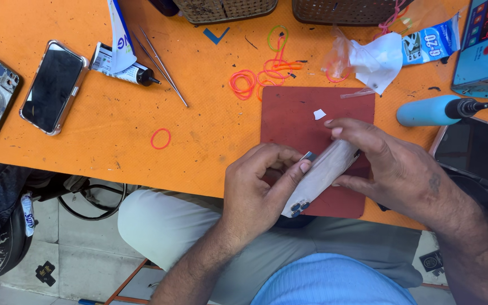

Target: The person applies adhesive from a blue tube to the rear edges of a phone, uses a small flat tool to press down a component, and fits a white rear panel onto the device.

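Both hands grip the phone (323,172) over the red mat (295,118) — left hand (255,192) thumb pressing its edge, right hand (388,164) steadying; next likely firm, even pressure

We see our bare left hand (258,189) and right hand (393,164), forearms uncovered with no sleeves, watch or rings showing. A small dark mark sits on the back of the right hand. Below, we wear a light blue shirt (334,282) and pale grey-green trousers (170,226).
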